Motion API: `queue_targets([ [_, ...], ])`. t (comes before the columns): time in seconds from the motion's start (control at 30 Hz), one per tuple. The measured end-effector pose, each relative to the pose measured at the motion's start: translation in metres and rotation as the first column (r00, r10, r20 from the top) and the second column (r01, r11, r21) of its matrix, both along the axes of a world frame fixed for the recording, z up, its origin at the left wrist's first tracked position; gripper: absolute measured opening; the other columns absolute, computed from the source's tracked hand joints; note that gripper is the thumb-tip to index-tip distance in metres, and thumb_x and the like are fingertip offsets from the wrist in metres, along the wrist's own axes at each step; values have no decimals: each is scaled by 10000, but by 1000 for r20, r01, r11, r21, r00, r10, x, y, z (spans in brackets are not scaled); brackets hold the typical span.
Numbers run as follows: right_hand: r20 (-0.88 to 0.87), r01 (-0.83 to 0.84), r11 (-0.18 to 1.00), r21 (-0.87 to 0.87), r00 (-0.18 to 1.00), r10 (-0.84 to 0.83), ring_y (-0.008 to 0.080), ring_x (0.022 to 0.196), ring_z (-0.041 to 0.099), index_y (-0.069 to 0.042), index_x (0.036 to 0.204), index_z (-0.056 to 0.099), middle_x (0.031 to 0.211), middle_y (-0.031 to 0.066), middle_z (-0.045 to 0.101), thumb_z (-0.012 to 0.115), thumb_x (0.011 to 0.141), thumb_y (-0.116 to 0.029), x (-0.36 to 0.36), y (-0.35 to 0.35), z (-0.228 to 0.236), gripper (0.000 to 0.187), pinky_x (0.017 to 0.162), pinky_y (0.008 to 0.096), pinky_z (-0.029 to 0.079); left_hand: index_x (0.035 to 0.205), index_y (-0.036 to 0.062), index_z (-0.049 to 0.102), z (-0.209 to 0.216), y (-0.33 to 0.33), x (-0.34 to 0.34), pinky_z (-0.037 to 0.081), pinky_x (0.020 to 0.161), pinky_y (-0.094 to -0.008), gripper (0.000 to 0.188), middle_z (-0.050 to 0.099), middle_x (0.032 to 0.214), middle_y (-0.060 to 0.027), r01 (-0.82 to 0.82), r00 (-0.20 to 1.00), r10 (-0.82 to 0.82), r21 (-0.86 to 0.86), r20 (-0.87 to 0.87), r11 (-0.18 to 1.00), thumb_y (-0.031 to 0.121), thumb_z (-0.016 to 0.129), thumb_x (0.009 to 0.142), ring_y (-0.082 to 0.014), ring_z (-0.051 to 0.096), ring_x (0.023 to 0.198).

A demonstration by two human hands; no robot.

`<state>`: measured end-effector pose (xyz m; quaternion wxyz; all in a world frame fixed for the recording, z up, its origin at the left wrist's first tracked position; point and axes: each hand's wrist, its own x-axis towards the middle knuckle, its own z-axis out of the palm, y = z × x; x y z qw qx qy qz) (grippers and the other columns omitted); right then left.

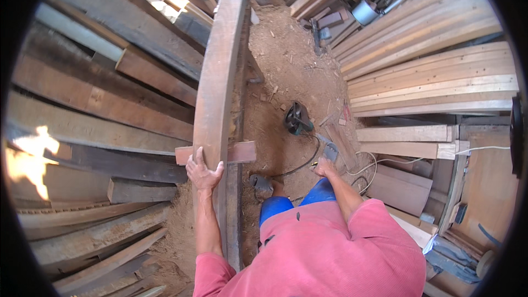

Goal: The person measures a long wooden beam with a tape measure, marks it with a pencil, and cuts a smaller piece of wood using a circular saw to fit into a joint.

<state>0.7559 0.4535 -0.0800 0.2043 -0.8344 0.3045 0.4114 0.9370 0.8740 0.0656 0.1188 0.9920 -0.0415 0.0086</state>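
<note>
A long reddish-brown plank [217,77] is seen standing on edge through the centre of the frame, running from the top edge down toward the person's left side, with a short crosspiece [242,152] lying under it at mid-frame. The left hand [202,171] is clasped over the plank's left edge near the crosspiece. The right hand [324,167] is lowered at centre right; its grip cannot be told. A dark power tool [297,118] lies on the sawdust-covered floor [286,60], just beyond that hand. Stacked pale boards [434,77] occupy the upper right.
</note>
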Motion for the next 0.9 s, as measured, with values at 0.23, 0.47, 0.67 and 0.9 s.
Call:
queue_targets([
  [0.23,-25,14,1000,14,1000,-14,382,1062,680,-25,1087,710,1110,234,704,690,836,-319,5,-51,-83,386,890,486,546,1455,111,395,2,0,6,384,1046,-536,949,464,1312,-271,87,996,-87,32,-23,996,355,826,646,-454,449,1227],
  [0.47,-178,-167,986,22,970,168,346,1001,706,-64,991,764,1060,215,724,652,800,-201,18,-119,-200,260,848,466,559,1450,-10,383,-21,1,-6,312,1150,-454,842,429,1382,-165,41,996,-57,-212,-70,976,201,733,713,-329,413,1331],
  [0.67,-250,-19,1000,7,968,20,391,1310,495,-80,1272,652,1382,210,561,641,847,-215,-10,-137,-308,445,1085,473,394,1528,39,277,-25,13,2,254,1162,-527,1086,329,1500,-199,-10,991,5,-36,-136,999,744,639,786,-361,314,1415],
  [0.9,-260,53,997,-60,963,-66,384,1308,499,-101,1325,601,1413,217,529,657,833,-216,-36,-151,-383,509,1080,482,397,1553,65,223,-31,9,-3,275,1164,-488,1064,301,1535,-176,-80,981,55,-127,-186,989,742,603,825,-318,319,1424],
])
